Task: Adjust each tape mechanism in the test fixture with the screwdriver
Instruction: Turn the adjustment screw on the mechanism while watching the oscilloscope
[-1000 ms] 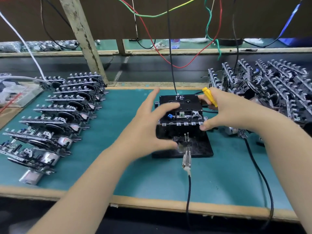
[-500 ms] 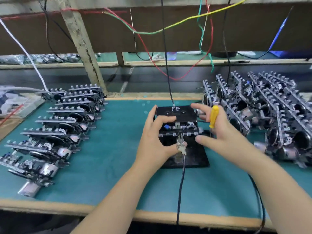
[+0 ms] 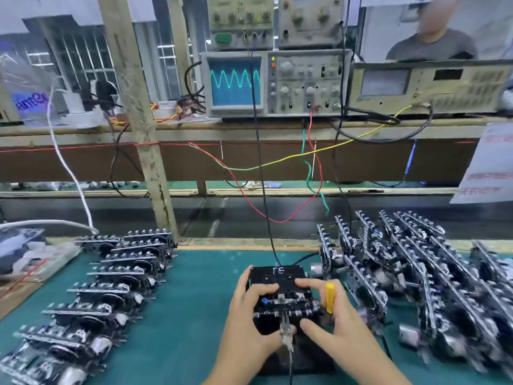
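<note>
While you're looking up at the scope [image 3: 235, 81], your left hand [image 3: 249, 320] is gripping the tape mechanism [image 3: 286, 304] sitting in the fixture [image 3: 277, 276]. Your right hand [image 3: 333, 323] is clamping the yellow screwdriver [image 3: 329, 297], standing upright just right of the mechanism, so that hand's nearer.

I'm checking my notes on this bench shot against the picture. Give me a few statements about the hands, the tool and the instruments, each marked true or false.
1. The oscilloscope shows a flat line. False: a green wave.
2. The right hand holds a yellow-handled screwdriver. True.
3. The left hand lies flat on the green mat. False: it grips the tape mechanism in the test fixture.
4. Rows of mechanisms lie left of the fixture. True.
</note>
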Demonstrator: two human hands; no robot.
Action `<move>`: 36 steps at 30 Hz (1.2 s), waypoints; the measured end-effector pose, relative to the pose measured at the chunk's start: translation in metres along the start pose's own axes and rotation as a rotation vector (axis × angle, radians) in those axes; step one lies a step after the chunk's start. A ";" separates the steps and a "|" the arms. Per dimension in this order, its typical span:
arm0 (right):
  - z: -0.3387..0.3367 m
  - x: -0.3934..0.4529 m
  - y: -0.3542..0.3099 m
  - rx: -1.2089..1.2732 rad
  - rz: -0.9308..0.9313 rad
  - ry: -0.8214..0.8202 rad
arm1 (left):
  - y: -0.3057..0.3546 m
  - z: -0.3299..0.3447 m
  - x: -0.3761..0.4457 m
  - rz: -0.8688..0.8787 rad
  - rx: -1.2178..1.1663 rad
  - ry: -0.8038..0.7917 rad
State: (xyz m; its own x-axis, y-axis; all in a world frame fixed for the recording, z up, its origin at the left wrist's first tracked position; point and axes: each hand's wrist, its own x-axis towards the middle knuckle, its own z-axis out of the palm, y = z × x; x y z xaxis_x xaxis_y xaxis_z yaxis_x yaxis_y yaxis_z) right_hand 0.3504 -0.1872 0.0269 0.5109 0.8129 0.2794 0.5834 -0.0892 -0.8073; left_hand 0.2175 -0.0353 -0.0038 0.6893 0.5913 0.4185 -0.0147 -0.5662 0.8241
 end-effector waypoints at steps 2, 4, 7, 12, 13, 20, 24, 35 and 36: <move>0.000 0.000 0.000 0.018 0.018 0.018 | 0.000 0.000 0.000 -0.012 -0.012 -0.005; 0.001 0.000 -0.001 0.026 0.045 0.034 | 0.001 -0.001 0.000 -0.029 -0.011 -0.012; 0.002 0.001 -0.006 0.042 0.071 0.054 | 0.001 -0.001 0.000 -0.043 -0.018 -0.015; 0.004 0.000 -0.010 0.063 0.078 0.085 | -0.001 0.000 0.001 -0.036 -0.028 -0.035; 0.004 -0.001 -0.010 0.068 0.085 0.083 | -0.001 0.000 0.001 -0.030 -0.032 -0.034; 0.002 -0.002 -0.010 0.066 0.099 0.070 | 0.006 0.002 0.002 -0.019 -0.054 -0.033; 0.002 -0.002 -0.011 0.070 0.091 0.090 | 0.007 0.002 0.001 -0.032 -0.074 -0.032; 0.003 -0.001 -0.009 0.081 0.073 0.107 | 0.007 0.002 0.001 -0.044 -0.086 -0.056; 0.002 -0.002 -0.009 0.087 0.073 0.107 | 0.007 0.002 0.001 -0.041 -0.085 -0.057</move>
State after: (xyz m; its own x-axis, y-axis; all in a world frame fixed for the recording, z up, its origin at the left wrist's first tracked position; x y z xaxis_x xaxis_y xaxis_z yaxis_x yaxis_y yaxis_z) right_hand 0.3430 -0.1864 0.0323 0.6170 0.7400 0.2679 0.4878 -0.0924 -0.8681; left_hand 0.2195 -0.0395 0.0014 0.7309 0.5776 0.3636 -0.0453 -0.4905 0.8703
